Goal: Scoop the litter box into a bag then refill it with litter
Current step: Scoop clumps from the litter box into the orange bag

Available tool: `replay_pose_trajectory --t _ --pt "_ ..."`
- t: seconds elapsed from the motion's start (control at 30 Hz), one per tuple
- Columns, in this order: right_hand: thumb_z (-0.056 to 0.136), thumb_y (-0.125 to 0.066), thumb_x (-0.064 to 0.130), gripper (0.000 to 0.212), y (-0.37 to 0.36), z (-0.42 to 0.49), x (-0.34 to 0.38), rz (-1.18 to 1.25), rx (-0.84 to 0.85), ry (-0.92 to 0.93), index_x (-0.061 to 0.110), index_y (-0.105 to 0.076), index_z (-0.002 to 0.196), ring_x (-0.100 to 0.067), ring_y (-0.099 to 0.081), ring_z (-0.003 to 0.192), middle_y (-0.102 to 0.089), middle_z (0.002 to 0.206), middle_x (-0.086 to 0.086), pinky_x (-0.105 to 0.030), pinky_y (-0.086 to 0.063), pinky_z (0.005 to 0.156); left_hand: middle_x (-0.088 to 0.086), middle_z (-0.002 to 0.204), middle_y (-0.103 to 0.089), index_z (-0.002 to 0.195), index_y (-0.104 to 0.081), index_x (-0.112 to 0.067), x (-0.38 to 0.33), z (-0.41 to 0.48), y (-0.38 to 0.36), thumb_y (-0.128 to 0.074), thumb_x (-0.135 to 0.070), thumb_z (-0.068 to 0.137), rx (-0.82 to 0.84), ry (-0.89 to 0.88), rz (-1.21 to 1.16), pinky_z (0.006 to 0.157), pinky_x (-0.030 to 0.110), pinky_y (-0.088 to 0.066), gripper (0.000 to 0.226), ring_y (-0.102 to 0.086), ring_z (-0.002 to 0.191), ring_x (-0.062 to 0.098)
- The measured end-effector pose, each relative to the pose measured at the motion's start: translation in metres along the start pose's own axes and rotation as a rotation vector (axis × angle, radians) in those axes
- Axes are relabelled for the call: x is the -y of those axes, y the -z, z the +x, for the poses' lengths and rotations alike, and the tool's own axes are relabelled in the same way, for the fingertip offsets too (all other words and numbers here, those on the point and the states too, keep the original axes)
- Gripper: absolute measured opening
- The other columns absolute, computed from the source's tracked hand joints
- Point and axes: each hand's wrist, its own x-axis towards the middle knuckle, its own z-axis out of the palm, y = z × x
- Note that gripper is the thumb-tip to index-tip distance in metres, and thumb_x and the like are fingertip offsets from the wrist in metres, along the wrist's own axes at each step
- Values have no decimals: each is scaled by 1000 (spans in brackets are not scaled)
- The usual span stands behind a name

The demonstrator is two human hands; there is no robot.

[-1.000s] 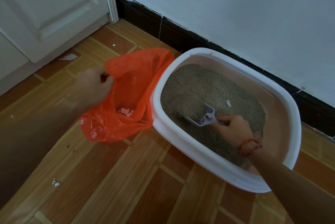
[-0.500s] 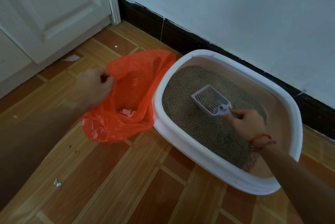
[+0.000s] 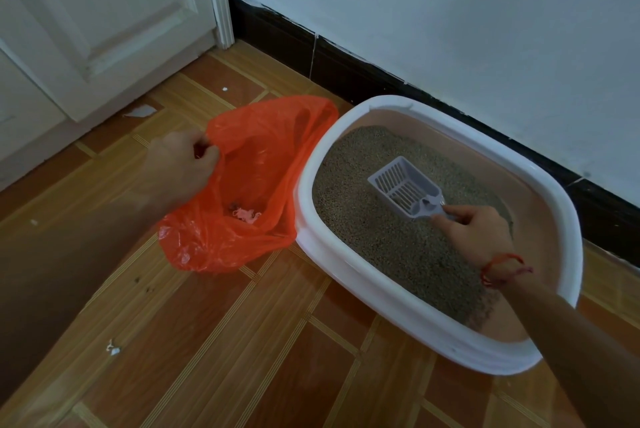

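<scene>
Nearest is the wood-patterned floor (image 3: pixel 242 358), with a small white scrap (image 3: pixel 112 350) lying on it at lower left. The box (image 3: pixel 349 277) sits on the floor on the right, its far side close to the wall. It is a rounded oblong tub with a broad white rim and a pale peach inner wall. The litter (image 3: pixel 398 254) in it is grey-brown and fine-grained. It fills the left and middle of the box, while a bare peach strip of the inner wall shows along the far and right sides.

The right hand (image 3: pixel 474 233) reaches in over the near rim, a red bracelet (image 3: pixel 498 266) on its wrist. Its fingers are curled round the scoop's handle. The scoop (image 3: pixel 403 187) is pale grey plastic with a slotted bottom and raised side walls, its mouth pointing up and left over the middle of the litter. Whether it touches the litter cannot be told.

To the left, the left hand (image 3: pixel 180 174) pinches the edge of the bag (image 3: pixel 270 157) and holds its mouth open. The bag is thin, glossy orange plastic, crumpled on the floor and touching the box's left rim. Small pink and dark bits (image 3: pixel 246 214) lie at its bottom.

Beyond stand a white panelled door (image 3: pixel 104 12), a dark skirting (image 3: pixel 346 64) and a pale wall (image 3: pixel 450 12).
</scene>
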Motion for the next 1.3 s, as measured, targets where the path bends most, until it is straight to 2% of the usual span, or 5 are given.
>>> replay_pose_trajectory --t 0.47,0.63,0.87,1.0,1.3 --pt "89 -67 32 18 -12 1 74 35 90 323 31 -73 106 1 -54 44 -65 64 14 -9 -39 43 0 88 -62 99 -67 -12 2 2 3 -53 -25 98 -40 9 -15 57 16 -34 19 -53 71 7" --pt "87 -63 25 14 -39 7 125 -95 140 478 35 -68 80 -7 -49 45 -57 53 10 -21 -41 48 -1 85 -64 93 -67 -15 10 2 8 -53 -25 97 -49 30 -27 56 20 -38 18 -55 71 8" --pt "87 -61 24 16 -76 8 172 -206 83 588 19 -64 101 -30 -63 84 -68 90 -8 -42 -53 76 5 88 -67 95 -70 -9 17 2 16 -54 -22 97 -104 88 -65 59 24 -42 21 -60 77 17" --pt "86 -62 19 10 -85 9 180 -221 99 616 18 -62 96 -26 -59 82 -54 86 0 -45 -51 79 5 90 -67 96 -70 -8 21 1 18 -53 -22 97 -113 106 -73 67 30 -43 22 -60 81 18" --pt "83 -66 15 17 -83 11 177 -125 67 603 27 -55 85 -24 -57 84 -49 84 5 -51 -49 84 0 90 -64 98 -68 -13 22 2 15 -52 -26 98 -87 106 -61 55 17 -36 20 -52 69 3"
